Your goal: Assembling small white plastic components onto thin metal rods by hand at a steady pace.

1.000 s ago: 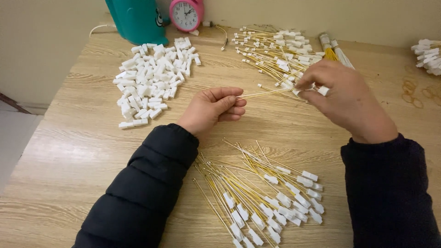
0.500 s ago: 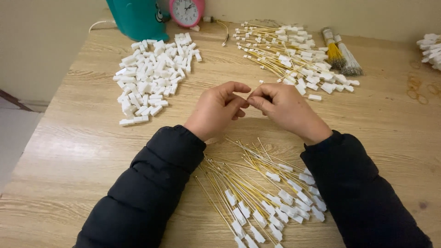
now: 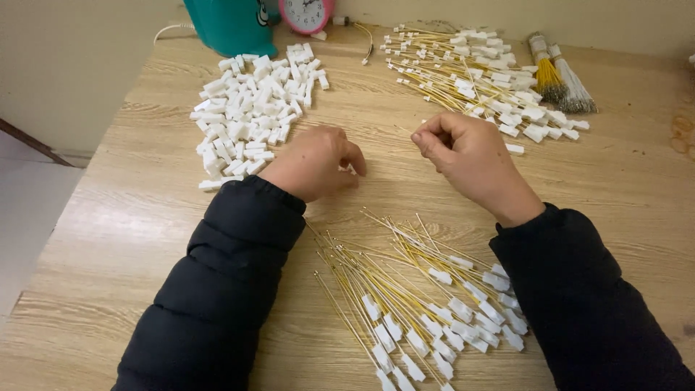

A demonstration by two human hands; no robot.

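Head view looks down on a pale wooden table with both black-sleeved arms reaching in from the bottom edge. To the upper left lies a heap of small white plastic connectors; behind it stand a teal container and a pink alarm clock, with a thin pale cable running along the back edge. To the upper right sprawls a pile of yellow wires with white connectors, and just beside it lie two tied bundles of bare wires, one yellow and one whitish. Nearest the body, between the two forearms, a second fan of finished yellow wires with white ends lies across the wood. The left hand rests on the table with its fingers curled under; whether anything is in it cannot be told, since the knuckles hide the palm. The right hand hovers near the far pile, thumb and forefinger pinched together on a thin yellow wire that runs out to the left. The hands are apart. A plain cream wall closes the back, and pale floor shows at the left.
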